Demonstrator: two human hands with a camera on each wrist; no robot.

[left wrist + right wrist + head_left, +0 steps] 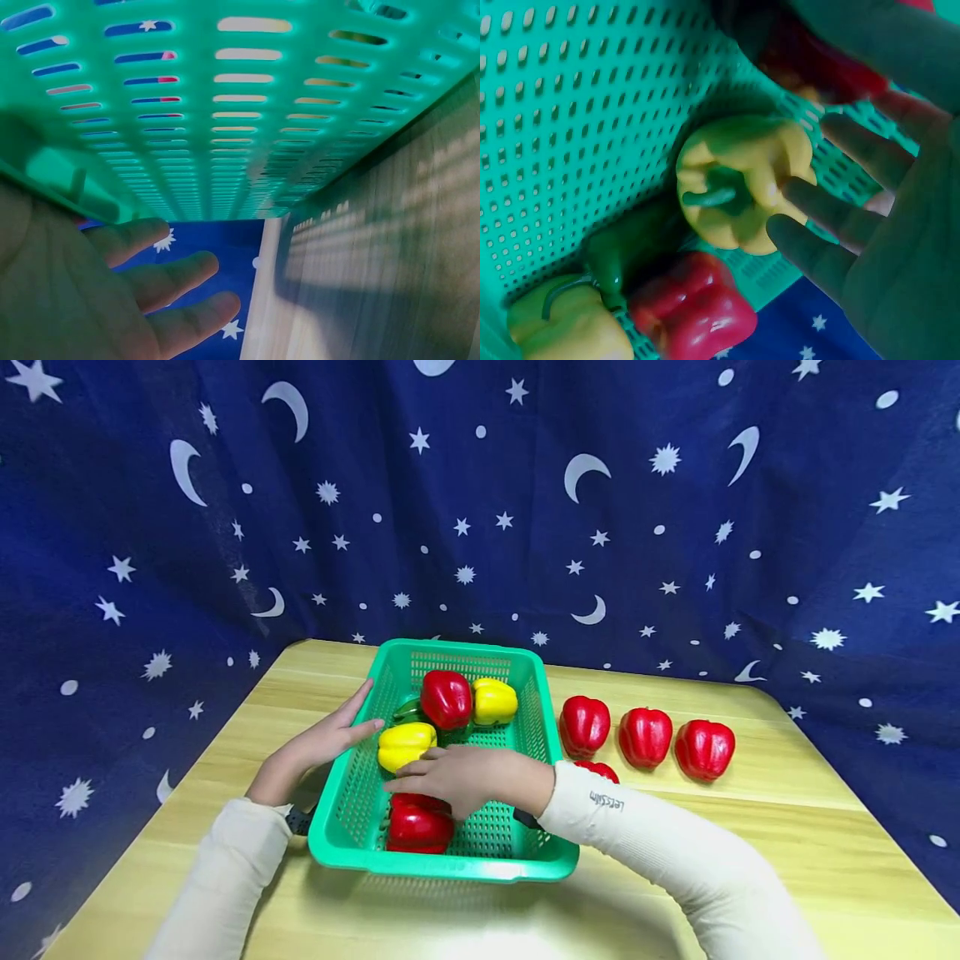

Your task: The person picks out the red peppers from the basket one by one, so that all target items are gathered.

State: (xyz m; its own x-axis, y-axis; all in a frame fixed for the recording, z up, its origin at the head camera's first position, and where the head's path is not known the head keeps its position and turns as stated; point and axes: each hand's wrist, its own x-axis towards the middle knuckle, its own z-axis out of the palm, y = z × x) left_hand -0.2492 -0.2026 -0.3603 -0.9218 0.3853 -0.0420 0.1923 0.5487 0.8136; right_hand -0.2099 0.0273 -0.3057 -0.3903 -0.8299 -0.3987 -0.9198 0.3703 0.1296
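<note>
A green plastic basket (442, 866) holds bell peppers. My left hand (322, 747) is at its left rim, thumb over the edge, straight fingers along the outside. My right hand (468, 777) reaches inside, palm down with fingers spread. In the right wrist view, its fingertips meet the side of a yellow bell pepper (742, 180). A red bell pepper (420, 831) lies below that hand, partly covered by it. Farther back lie another red bell pepper (447, 700), a second yellow one (495, 702) and a dark green vegetable (408, 712), partly hidden.
Right of the basket, three red bell peppers (646, 737) stand in a row on the wooden table (787, 827). Another red bell pepper (597, 770) shows partly behind the right sleeve. A blue curtain (480, 527) with stars and moons hangs behind.
</note>
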